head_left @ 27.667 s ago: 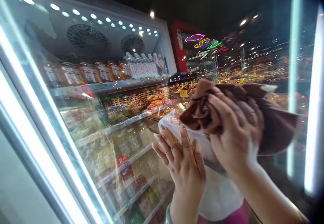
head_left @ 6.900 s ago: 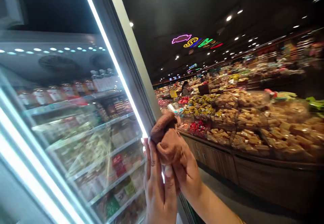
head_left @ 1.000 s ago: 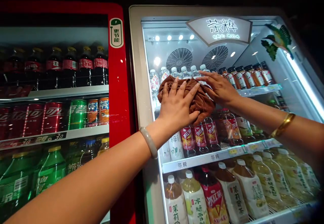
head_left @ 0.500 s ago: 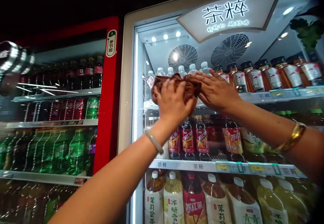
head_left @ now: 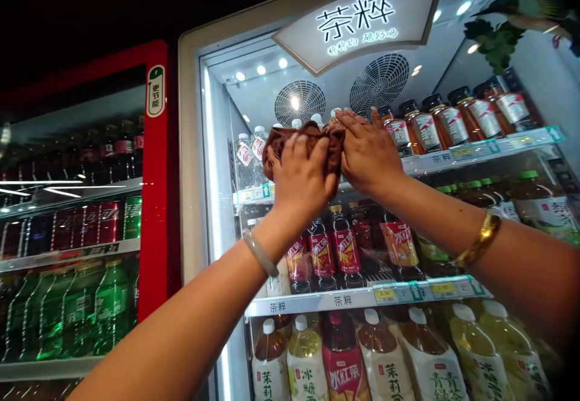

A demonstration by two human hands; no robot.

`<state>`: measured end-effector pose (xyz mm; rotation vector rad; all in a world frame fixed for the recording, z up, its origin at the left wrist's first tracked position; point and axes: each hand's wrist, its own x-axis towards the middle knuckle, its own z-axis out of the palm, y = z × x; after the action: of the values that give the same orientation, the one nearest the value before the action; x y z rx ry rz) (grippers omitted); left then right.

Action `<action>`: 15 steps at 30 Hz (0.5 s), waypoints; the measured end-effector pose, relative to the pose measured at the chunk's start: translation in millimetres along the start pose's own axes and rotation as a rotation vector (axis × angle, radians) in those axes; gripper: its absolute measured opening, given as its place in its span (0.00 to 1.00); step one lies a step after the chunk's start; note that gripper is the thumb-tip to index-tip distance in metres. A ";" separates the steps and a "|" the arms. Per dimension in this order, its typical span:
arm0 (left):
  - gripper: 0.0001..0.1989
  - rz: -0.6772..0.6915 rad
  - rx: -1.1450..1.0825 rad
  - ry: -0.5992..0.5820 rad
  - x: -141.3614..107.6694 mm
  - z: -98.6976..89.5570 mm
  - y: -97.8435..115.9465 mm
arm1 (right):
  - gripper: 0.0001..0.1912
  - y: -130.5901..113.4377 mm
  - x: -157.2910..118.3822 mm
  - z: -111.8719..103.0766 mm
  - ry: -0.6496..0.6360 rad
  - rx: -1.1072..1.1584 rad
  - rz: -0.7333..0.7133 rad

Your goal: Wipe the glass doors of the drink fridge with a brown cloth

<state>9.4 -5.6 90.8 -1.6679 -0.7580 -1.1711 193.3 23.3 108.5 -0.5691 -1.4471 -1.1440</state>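
My left hand presses a bunched brown cloth against the glass front of a lit drinks cooler, its fingers curled over the cloth. Beside it my right hand lies flat with fingers stretched, touching the right edge of the cloth. Whether some cloth lies under that palm is hidden. Behind the hands, clear water bottles and amber bottles with black caps stand on the top shelf. Red-labelled iced tea bottles show below my wrists.
A red-framed cooler on the left holds cans and green bottles. Large tea bottles line the lower shelf ahead. An illuminated sign crosses the cooler's top, and green leaves show at upper right.
The view has turned right, so both coolers appear farther left. Both hands and the cloth have shifted slightly right relative to the cooler's upper part. The left hand keeps its grip.
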 end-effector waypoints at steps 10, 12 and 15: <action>0.27 0.142 -0.037 -0.010 45.7 -17.2 -37.6 | 0.33 -2.3 9.1 -5.2 -0.139 -0.181 0.041; 0.26 0.248 -0.046 -0.004 36.6 -12.5 -29.7 | 0.33 9.6 8.8 -18.1 -0.210 -0.207 -0.044; 0.23 0.463 -0.051 -0.011 17.9 -6.1 -21.2 | 0.33 33.6 6.4 -41.7 -0.336 -0.210 -0.243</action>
<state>-4.8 -3.6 115.4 -1.7710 -0.3200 -0.8578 239.9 -1.3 120.3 -0.7757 -1.7287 -1.4555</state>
